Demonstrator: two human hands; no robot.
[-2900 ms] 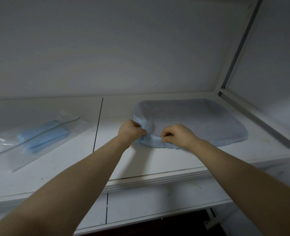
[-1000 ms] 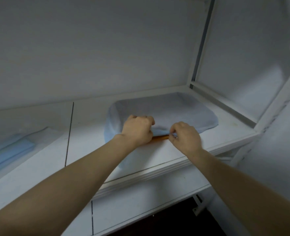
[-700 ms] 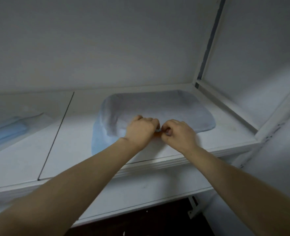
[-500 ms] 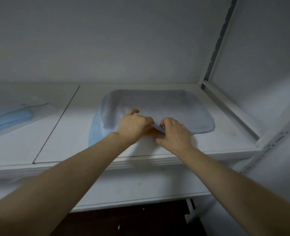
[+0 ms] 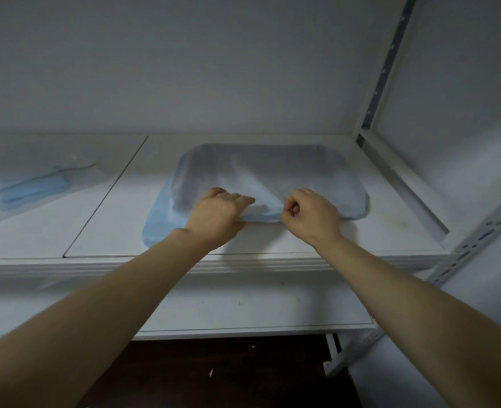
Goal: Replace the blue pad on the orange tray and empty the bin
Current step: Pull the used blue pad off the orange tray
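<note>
A blue pad (image 5: pixel 272 175) lies draped over the tray on the white shelf (image 5: pixel 110 225), hiding the orange tray completely. Its left corner hangs loose onto the shelf. My left hand (image 5: pixel 218 214) rests on the pad's near edge with fingers curled over the fold. My right hand (image 5: pixel 309 213) pinches the same near edge, fingers curled tight round the fabric. No bin is in view.
A clear plastic bag with folded blue pads (image 5: pixel 34 188) lies on the shelf at the left. A white upright with slots (image 5: pixel 381 69) and a side rail (image 5: pixel 402 178) bound the shelf on the right. A lower shelf (image 5: pixel 243 307) sits beneath, dark floor below.
The orange rim seen a second ago is covered again. My hands have drawn apart along the pad's near edge, and the view has tilted.
</note>
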